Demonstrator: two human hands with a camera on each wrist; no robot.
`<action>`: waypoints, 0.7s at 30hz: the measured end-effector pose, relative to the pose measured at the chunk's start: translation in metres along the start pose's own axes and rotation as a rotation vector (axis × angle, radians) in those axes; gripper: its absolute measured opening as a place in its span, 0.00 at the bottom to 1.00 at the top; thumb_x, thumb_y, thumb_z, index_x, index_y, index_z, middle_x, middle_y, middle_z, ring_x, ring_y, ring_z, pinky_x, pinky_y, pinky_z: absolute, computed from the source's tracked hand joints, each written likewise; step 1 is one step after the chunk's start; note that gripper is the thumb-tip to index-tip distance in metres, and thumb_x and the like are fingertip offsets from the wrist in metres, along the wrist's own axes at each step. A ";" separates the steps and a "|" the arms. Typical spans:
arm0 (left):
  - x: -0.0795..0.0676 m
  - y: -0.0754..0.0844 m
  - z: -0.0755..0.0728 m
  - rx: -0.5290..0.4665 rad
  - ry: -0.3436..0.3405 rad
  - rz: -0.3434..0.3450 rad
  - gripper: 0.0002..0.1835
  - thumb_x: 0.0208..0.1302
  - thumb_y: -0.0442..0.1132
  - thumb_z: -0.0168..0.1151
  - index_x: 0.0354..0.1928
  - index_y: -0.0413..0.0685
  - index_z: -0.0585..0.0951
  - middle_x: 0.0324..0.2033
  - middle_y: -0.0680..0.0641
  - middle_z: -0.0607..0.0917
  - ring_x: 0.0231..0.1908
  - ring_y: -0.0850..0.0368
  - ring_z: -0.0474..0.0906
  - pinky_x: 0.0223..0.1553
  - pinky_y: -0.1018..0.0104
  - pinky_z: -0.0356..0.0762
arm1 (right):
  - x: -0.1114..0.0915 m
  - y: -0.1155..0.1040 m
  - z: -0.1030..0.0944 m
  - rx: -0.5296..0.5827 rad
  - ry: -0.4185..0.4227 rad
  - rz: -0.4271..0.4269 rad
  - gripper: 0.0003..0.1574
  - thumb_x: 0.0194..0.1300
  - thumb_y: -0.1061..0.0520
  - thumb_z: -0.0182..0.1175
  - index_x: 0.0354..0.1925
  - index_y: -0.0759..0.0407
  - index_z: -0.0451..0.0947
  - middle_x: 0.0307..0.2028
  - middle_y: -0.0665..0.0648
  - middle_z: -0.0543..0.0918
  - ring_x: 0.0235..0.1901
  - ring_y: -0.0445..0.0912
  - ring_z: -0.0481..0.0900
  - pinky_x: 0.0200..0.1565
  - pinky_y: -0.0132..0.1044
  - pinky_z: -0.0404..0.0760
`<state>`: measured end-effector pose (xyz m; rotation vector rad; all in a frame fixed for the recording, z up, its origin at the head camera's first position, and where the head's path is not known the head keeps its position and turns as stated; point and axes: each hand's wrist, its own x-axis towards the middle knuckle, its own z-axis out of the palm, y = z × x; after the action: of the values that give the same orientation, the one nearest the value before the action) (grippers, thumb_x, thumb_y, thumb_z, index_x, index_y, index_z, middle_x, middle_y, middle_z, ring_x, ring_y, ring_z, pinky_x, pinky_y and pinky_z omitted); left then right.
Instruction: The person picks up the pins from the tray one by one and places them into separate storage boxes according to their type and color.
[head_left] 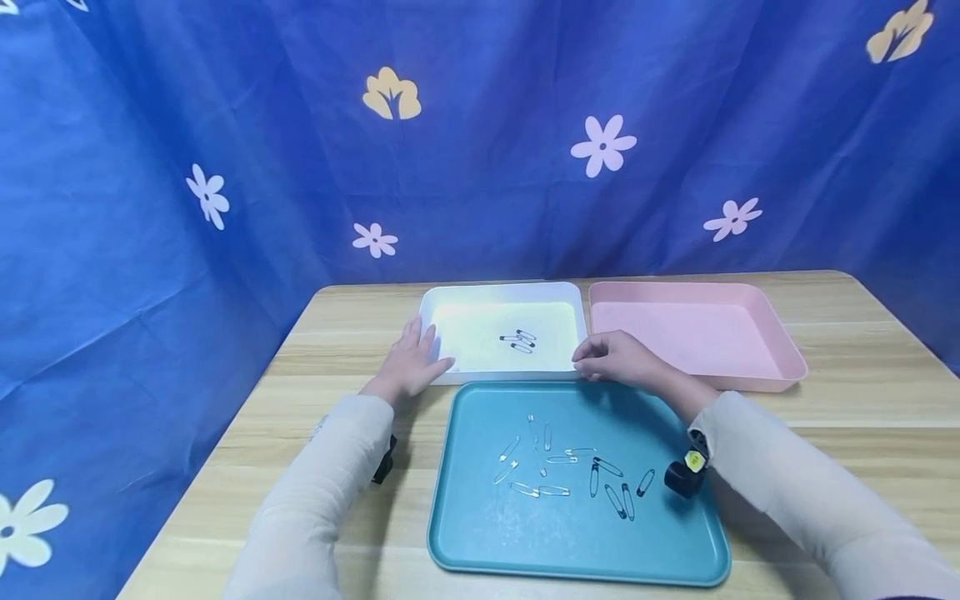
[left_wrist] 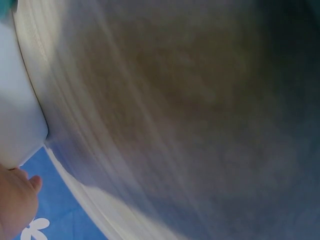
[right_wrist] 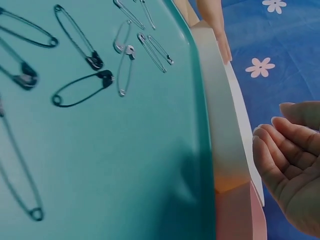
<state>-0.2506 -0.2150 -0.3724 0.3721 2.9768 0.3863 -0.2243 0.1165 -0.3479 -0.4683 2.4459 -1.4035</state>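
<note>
Beside the left end of the white tray [head_left: 502, 377], my left hand [head_left: 408, 362] rests with its fingers spread against the rim. Several safety pins [head_left: 519, 340] with dark heads lie together inside that tray. My right hand [head_left: 618, 358] is at the white tray's front right corner, fingers loosely bent; in the right wrist view nothing shows between thumb and fingertips. A teal tray [head_left: 480, 550] in front holds silver safety pins [head_left: 553, 491] around its middle and black safety pins [head_left: 646, 482] towards the right. The left wrist view catches only part of the left hand [left_wrist: 17, 205].
A pink tray [head_left: 772, 333] stands to the right of the white one, behind the teal tray. All three sit on a wooden table [head_left: 277, 467]. A blue flowered curtain [head_left: 480, 167] hangs behind the table and along its left side.
</note>
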 end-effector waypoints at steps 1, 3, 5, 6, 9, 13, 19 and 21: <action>0.000 0.000 0.000 -0.001 0.000 -0.001 0.42 0.59 0.61 0.39 0.64 0.37 0.46 0.63 0.36 0.35 0.62 0.42 0.30 0.58 0.47 0.39 | -0.003 0.000 -0.001 0.001 -0.008 -0.015 0.13 0.55 0.60 0.56 0.37 0.70 0.75 0.29 0.62 0.78 0.27 0.46 0.74 0.33 0.39 0.75; 0.000 -0.001 0.001 0.001 -0.001 -0.001 0.42 0.59 0.61 0.39 0.64 0.37 0.46 0.63 0.36 0.35 0.62 0.42 0.30 0.58 0.47 0.39 | -0.008 0.001 -0.001 0.001 -0.019 -0.034 0.14 0.55 0.60 0.56 0.37 0.71 0.74 0.28 0.61 0.78 0.27 0.46 0.74 0.35 0.41 0.75; 0.000 -0.001 0.001 0.001 0.000 0.000 0.42 0.59 0.61 0.39 0.64 0.36 0.46 0.63 0.36 0.36 0.62 0.42 0.30 0.58 0.47 0.39 | -0.013 0.002 -0.002 0.014 -0.033 -0.049 0.14 0.55 0.61 0.56 0.37 0.72 0.74 0.29 0.62 0.78 0.28 0.47 0.74 0.36 0.44 0.75; 0.000 -0.002 0.001 -0.001 0.001 0.001 0.42 0.59 0.61 0.39 0.64 0.36 0.46 0.63 0.36 0.36 0.62 0.42 0.30 0.58 0.47 0.39 | -0.016 0.003 -0.002 0.017 -0.039 -0.052 0.14 0.55 0.60 0.56 0.37 0.72 0.74 0.29 0.62 0.78 0.28 0.47 0.74 0.36 0.44 0.75; 0.000 -0.002 0.001 -0.009 0.005 0.000 0.42 0.59 0.60 0.40 0.64 0.36 0.46 0.63 0.36 0.36 0.62 0.42 0.30 0.58 0.47 0.39 | -0.023 0.005 -0.003 0.027 -0.060 -0.058 0.15 0.55 0.60 0.57 0.38 0.72 0.74 0.29 0.62 0.77 0.28 0.47 0.74 0.36 0.42 0.75; -0.001 -0.001 0.000 -0.011 0.003 -0.006 0.42 0.59 0.61 0.40 0.64 0.37 0.46 0.63 0.36 0.36 0.62 0.42 0.30 0.58 0.47 0.39 | -0.033 0.010 -0.003 0.033 -0.103 -0.057 0.15 0.55 0.61 0.56 0.38 0.73 0.73 0.31 0.62 0.77 0.29 0.48 0.74 0.35 0.40 0.75; -0.001 -0.001 0.000 -0.007 -0.005 -0.012 0.42 0.59 0.61 0.39 0.65 0.38 0.46 0.64 0.37 0.35 0.62 0.43 0.30 0.58 0.47 0.39 | -0.046 0.017 -0.005 0.009 -0.147 -0.044 0.15 0.55 0.60 0.57 0.38 0.73 0.73 0.32 0.60 0.78 0.30 0.48 0.76 0.35 0.39 0.75; -0.001 -0.002 0.000 -0.012 -0.007 -0.011 0.42 0.59 0.61 0.39 0.65 0.38 0.45 0.64 0.37 0.35 0.62 0.42 0.29 0.58 0.46 0.39 | -0.050 0.019 -0.005 -0.011 -0.150 -0.028 0.15 0.54 0.59 0.57 0.38 0.71 0.74 0.31 0.57 0.78 0.30 0.47 0.76 0.35 0.40 0.75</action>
<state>-0.2502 -0.2167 -0.3731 0.3542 2.9674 0.4014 -0.1834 0.1505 -0.3581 -0.5911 2.3369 -1.3155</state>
